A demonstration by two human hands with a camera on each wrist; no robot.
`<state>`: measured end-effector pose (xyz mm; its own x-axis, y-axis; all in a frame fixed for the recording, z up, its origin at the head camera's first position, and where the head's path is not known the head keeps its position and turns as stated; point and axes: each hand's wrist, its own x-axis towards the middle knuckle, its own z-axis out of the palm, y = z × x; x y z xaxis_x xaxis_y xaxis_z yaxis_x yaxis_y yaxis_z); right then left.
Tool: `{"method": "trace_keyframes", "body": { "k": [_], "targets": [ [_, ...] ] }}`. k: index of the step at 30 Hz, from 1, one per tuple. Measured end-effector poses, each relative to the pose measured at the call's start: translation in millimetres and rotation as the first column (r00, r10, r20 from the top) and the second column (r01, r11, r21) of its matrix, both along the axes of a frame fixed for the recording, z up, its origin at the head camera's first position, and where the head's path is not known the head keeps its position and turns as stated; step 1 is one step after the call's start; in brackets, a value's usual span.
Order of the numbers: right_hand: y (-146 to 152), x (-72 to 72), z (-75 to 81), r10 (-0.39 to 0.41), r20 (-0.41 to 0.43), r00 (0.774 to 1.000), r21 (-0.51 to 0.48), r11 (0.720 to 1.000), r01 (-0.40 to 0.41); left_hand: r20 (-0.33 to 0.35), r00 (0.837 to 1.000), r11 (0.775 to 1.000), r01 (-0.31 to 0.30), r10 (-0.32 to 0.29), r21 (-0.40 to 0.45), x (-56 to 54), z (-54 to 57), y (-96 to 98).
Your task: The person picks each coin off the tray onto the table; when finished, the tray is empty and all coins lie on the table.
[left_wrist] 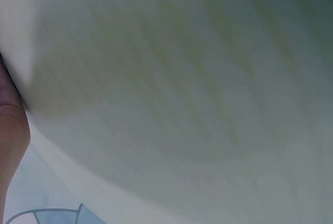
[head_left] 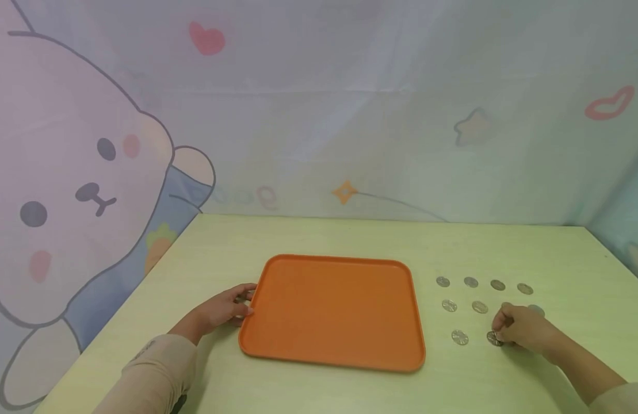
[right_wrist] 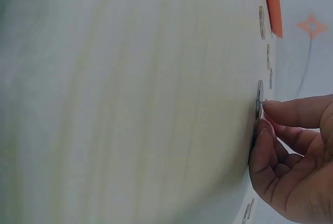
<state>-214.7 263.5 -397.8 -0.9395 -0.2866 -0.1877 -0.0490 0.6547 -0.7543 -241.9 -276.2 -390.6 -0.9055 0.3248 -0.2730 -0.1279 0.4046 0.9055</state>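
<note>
An orange rectangular tray [head_left: 334, 310] lies on the table. My left hand [head_left: 222, 310] holds its left rim, thumb at the edge and fingers beside it; the left wrist view shows only a bit of that hand [left_wrist: 13, 130]. At the right, my right hand [head_left: 528, 330] has its thumb and fingertips on the edge of a silver coin [head_left: 495, 338] at the table surface. From the side, the right wrist view shows this coin [right_wrist: 259, 99] at the curled fingers [right_wrist: 270, 156]. Part of another coin [head_left: 536, 310] shows behind the hand.
Several silver coins stand in loose rows right of the tray, among them a back-row coin [head_left: 471, 282], a middle coin [head_left: 449, 306] and a front coin [head_left: 459, 337]. A printed cloth [head_left: 319, 115] hangs behind the pale table [head_left: 308, 236].
</note>
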Motion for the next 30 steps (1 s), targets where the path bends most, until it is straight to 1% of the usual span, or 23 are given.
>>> {"method": "trace_keyframes", "body": {
  "k": [8, 15, 20, 23, 25, 27, 28, 29, 30],
  "targets": [
    [-1, 0.0, 1.1, -0.005, -0.016, 1.0, 0.023, 1.0, 0.005, -0.005, 1.0, 1.0, 0.01, -0.01, -0.002, -0.1, -0.3, -0.3],
    [0, 0.2, 0.4, 0.004, -0.023, 1.0, 0.029, 1.0, -0.003, -0.007, 1.0, 1.0, 0.006, -0.006, -0.015, 2.7, 2.6, -0.1],
    [1, -1.4, 4.5, 0.021, 0.016, 1.0, 0.005, 1.0, -0.021, -0.007, 1.0, 0.999, -0.004, 0.004, -0.052, 2.5, 5.4, 1.2],
    [2, -4.2, 11.2, 0.011, 0.038, 0.999, -0.008, 1.0, -0.011, -0.005, 1.0, 0.996, -0.019, 0.019, -0.09, 0.5, 9.4, 2.2],
    [4, -5.8, 16.2, 0.001, 0.024, 1.0, -0.007, 1.0, -0.001, 0.002, 1.0, 0.993, -0.024, 0.024, -0.112, -1.2, 12.5, 2.4],
    [7, -7.4, 21.2, -0.004, -0.01, 1.0, 0.005, 1.0, 0.004, 0.005, 1.0, 0.989, -0.02, 0.021, -0.148, -2.4, 17.6, 4.1],
    [8, -8.4, 23.8, -0.002, -0.039, 0.999, 0.017, 1.0, 0.002, -0.008, 1.0, 0.983, -0.012, 0.011, -0.185, -3.3, 20.6, 5.3],
    [10, -9.8, 26.5, 0.002, -0.078, 0.997, 0.047, 0.999, 0.002, -0.029, 1.0, 0.974, -0.009, 0.002, -0.225, -4.1, 24.0, 6.7],
    [11, -11.0, 29.0, 0.007, -0.122, 0.992, 0.085, 0.996, 0.003, -0.069, 0.998, 0.957, -0.004, -0.016, -0.29, -5.1, 27.6, 8.3]
  ]
}}
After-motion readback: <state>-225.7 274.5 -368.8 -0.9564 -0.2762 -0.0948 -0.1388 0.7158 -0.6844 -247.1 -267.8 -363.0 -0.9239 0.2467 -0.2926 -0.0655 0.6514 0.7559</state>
